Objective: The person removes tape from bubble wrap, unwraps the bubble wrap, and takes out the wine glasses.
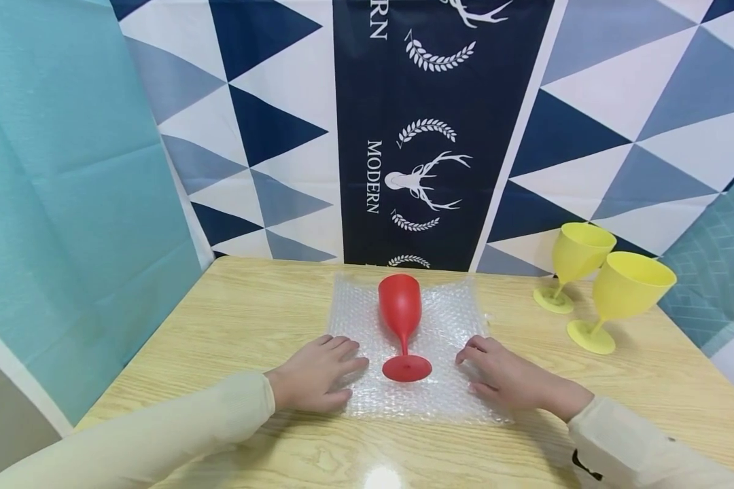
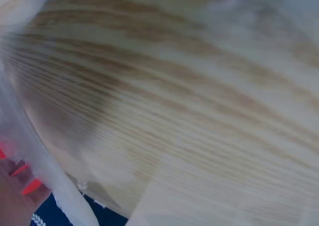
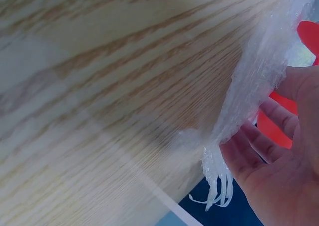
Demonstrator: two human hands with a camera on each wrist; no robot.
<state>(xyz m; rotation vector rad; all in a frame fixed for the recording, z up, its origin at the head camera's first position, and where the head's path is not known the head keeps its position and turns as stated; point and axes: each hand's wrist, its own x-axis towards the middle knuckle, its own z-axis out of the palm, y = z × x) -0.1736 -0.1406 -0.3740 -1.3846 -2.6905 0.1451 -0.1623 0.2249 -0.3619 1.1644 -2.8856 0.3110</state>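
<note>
A red plastic goblet (image 1: 400, 305) lies on its side on a sheet of bubble wrap (image 1: 446, 401) on the table, its bowl away from me and its round foot toward me. My left hand (image 1: 318, 375) rests on the left side of the sheet, fingers extended and thumb apart. On the right side, my right hand (image 1: 504, 373) touches the sheet with fingers slightly bent. Neither hand touches the goblet. The right wrist view shows the right hand's fingers (image 3: 264, 136) against the wrap's edge. Only a little of the left hand (image 2: 20, 201) appears in the left wrist view.
Two yellow goblets (image 1: 582, 251) (image 1: 630, 288) stand upright at the back right of the wooden table (image 1: 269, 299). A patterned cloth (image 1: 281, 136) hangs behind the table's far edge, with a teal cloth (image 1: 79, 204) on the left.
</note>
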